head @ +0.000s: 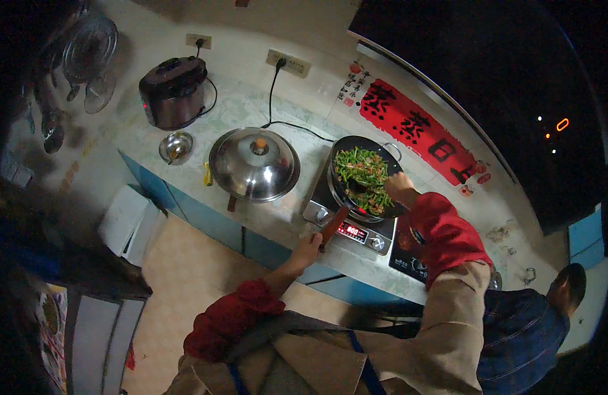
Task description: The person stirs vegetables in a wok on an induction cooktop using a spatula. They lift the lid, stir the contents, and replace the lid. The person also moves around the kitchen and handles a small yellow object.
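A dark wok (339,148) full of chopped green vegetables (361,168) with small brownish pieces stands on a lit electric cooktop (316,212). My left hand (308,251) is closed round the wok's wooden handle (335,226), which points towards me. Over the wok's right side is my right hand (400,186), its fingers curled above the food. Whatever it may hold is hidden by the hand and sleeve or too unclear to make out. Left of the cooktop a domed steel lid (249,168) with a wooden knob rests on the counter.
A small metal bowl (181,142) with a spoon, a yellow item (208,174) and a rice cooker (178,98) are further left. Power cords (270,94) run over the counter. A second cooktop (407,264) lies right, near another person (523,335) in dark clothing.
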Demonstrator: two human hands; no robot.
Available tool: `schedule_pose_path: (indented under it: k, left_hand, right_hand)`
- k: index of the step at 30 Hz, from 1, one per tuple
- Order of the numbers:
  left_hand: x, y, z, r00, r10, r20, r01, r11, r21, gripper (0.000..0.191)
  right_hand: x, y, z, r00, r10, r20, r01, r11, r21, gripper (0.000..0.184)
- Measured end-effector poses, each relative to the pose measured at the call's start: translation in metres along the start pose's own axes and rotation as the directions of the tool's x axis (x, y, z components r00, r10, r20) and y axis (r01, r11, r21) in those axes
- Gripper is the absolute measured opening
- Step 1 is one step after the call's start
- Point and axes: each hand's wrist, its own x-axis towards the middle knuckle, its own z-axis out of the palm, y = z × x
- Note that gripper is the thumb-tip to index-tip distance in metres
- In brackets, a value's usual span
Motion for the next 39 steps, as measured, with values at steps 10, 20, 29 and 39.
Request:
schedule_pose_path:
  k: [10, 20, 29, 39]
  left_hand:
    - [0.012, -0.012, -0.001, 0.996, -0.087, -0.003, 0.087, 0.995, 0.050, 0.040]
    - [0.005, 0.005, -0.012, 0.986, -0.106, 0.132, 0.108, 0.994, -0.003, 0.035]
    - [0.014, -0.008, -0.016, 0.969, -0.105, 0.223, 0.118, 0.992, -0.046, 0.037]
    - [0.015, -0.006, -0.021, 0.973, -0.115, 0.202, 0.132, 0.989, -0.073, 0.041]
  right_hand:
    - [-0.037, -0.010, 0.011, 0.994, -0.104, 0.013, 0.105, 0.990, -0.089, 0.012]
    - [-0.030, 0.018, -0.032, 0.946, 0.294, 0.139, -0.321, 0.913, 0.253, 0.024]
    - [0.027, -0.004, -0.075, 0.897, 0.394, 0.200, -0.438, 0.730, 0.525, 0.031]
    - [-0.003, 0.030, -0.001, 0.754, 0.402, 0.520, -0.634, 0.236, 0.737, 0.030]
